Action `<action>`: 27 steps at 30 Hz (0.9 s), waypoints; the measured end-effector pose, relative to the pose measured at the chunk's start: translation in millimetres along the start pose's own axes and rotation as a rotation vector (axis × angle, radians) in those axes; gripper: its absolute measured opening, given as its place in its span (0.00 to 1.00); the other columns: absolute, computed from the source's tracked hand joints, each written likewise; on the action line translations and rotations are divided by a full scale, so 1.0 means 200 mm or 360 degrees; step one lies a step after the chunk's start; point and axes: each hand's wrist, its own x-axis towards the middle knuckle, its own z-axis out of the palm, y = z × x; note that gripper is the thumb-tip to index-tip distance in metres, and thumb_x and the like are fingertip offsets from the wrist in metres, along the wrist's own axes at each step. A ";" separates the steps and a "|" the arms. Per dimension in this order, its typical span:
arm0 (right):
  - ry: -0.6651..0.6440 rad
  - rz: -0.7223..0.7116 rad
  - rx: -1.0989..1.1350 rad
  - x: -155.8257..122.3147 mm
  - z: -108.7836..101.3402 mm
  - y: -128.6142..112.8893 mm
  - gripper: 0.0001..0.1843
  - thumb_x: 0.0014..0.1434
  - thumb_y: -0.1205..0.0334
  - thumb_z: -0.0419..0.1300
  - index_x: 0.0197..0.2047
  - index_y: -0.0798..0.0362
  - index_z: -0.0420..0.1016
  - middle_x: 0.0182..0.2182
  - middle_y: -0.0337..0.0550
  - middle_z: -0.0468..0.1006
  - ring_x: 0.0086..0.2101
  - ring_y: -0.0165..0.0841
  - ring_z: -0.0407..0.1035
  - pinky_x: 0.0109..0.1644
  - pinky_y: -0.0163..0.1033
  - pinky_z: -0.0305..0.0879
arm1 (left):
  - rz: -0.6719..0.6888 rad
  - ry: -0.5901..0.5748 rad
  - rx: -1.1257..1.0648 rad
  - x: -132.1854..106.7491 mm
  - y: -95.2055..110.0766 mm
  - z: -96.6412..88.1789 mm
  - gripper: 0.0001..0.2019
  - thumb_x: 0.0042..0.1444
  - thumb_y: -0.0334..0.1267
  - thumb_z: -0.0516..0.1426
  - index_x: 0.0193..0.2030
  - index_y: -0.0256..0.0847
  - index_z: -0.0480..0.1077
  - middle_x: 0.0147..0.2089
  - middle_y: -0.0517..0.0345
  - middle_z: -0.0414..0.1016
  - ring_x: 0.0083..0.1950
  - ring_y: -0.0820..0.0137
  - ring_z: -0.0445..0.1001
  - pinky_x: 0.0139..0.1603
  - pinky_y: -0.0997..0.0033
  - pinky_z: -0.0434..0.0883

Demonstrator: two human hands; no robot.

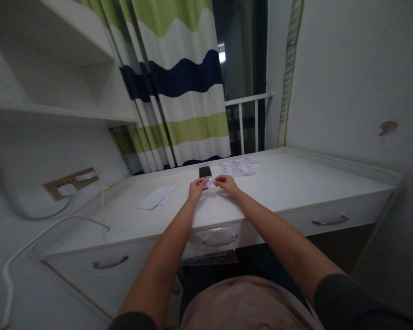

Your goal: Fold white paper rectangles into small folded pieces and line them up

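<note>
Between my two hands, low over the white desk [261, 197], is a small piece of folded white paper [210, 183]. My left hand [197, 189] pinches its left side with closed fingers. On the other side my right hand [227, 184] is closed on the paper too. The paper's exact shape is too small to make out. Just beyond my hands lies a dark phone [205, 172]. A heap of folded white paper pieces [240, 167] rests behind and to the right. Flat white paper sheets [156, 198] lie to the left of my left hand.
A striped curtain [192, 105] hangs behind the desk beside a white railing [249, 101]. At left are an overhead shelf [65, 112], a wall socket with a plug [67, 189] and a loose white cable [55, 229]. Drawer handles [330, 221] line the desk's front.
</note>
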 end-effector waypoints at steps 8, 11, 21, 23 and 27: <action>0.0153 0.0238 0.0327 -0.01 -0.01 -0.03 0.04 0.44 0.68 0.62 0.24 0.54 0.69 0.20 0.35 0.72 0.24 0.27 0.69 0.28 0.32 0.64 | -0.0102 0.0134 -0.0242 0.00 0.01 0.00 0.10 0.42 0.40 0.63 0.30 0.35 0.73 0.34 0.54 0.75 0.33 0.74 0.72 0.38 0.69 0.73; 0.0187 0.0339 0.0464 -0.01 0.00 -0.04 0.07 0.45 0.70 0.62 0.24 0.54 0.66 0.21 0.34 0.73 0.24 0.26 0.70 0.31 0.32 0.66 | -0.0147 0.0160 -0.0346 0.01 0.02 0.00 0.08 0.44 0.37 0.62 0.31 0.35 0.73 0.35 0.54 0.75 0.32 0.75 0.72 0.39 0.68 0.73; 0.0201 0.0451 0.0843 -0.02 0.00 -0.05 0.11 0.49 0.75 0.62 0.24 0.54 0.64 0.21 0.35 0.73 0.24 0.27 0.72 0.38 0.36 0.71 | -0.0187 0.0094 -0.0622 0.00 0.03 0.00 0.04 0.50 0.33 0.59 0.31 0.34 0.71 0.36 0.53 0.76 0.34 0.74 0.74 0.48 0.63 0.71; 0.0207 0.0430 0.0870 -0.01 0.00 -0.05 0.10 0.49 0.74 0.62 0.24 0.54 0.64 0.21 0.36 0.73 0.25 0.26 0.72 0.39 0.36 0.71 | -0.0187 0.0058 -0.0637 0.00 0.03 0.00 0.04 0.51 0.33 0.58 0.30 0.34 0.70 0.37 0.52 0.76 0.35 0.74 0.74 0.49 0.63 0.71; 0.0239 0.0414 0.0848 -0.01 0.00 -0.05 0.11 0.49 0.72 0.62 0.23 0.54 0.63 0.20 0.35 0.72 0.24 0.26 0.71 0.40 0.36 0.71 | -0.0185 0.0032 -0.0602 0.00 0.03 0.00 0.06 0.51 0.36 0.59 0.30 0.35 0.69 0.38 0.52 0.76 0.37 0.73 0.74 0.50 0.62 0.70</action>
